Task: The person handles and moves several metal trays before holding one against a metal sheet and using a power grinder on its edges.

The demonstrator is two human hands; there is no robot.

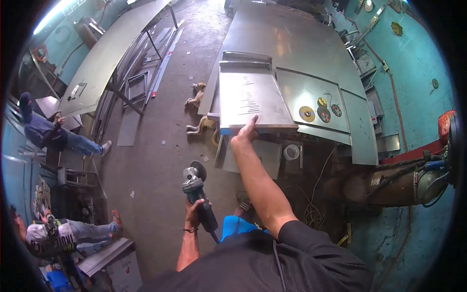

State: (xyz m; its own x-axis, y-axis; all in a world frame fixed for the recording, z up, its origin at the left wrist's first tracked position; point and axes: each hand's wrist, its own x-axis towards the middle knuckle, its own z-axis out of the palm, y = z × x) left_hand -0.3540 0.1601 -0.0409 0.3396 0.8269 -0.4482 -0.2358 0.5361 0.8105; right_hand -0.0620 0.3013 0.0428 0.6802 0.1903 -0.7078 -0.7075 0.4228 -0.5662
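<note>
An angle grinder (200, 199) with a dark disc at its top hangs upright in my left hand (193, 214), whose fingers wrap round its body. My right arm reaches forward, and my right hand (246, 131) is at the near edge of a shallow metal tray (248, 97) with handwriting on it, fingers on its surface and the rest over the rim. The tray lies on the metal-topped table (292, 34). Several grinding discs (307, 114) rest on a metal sheet (311, 87) to the right of the tray.
A dog (195, 95) lies on the floor by the table. One person (44, 129) stands at the left, another (63, 233) sits lower left. A long table (112, 44) is at upper left, a cylinder (389, 186) at right, a coiled cable (314, 214) below the table.
</note>
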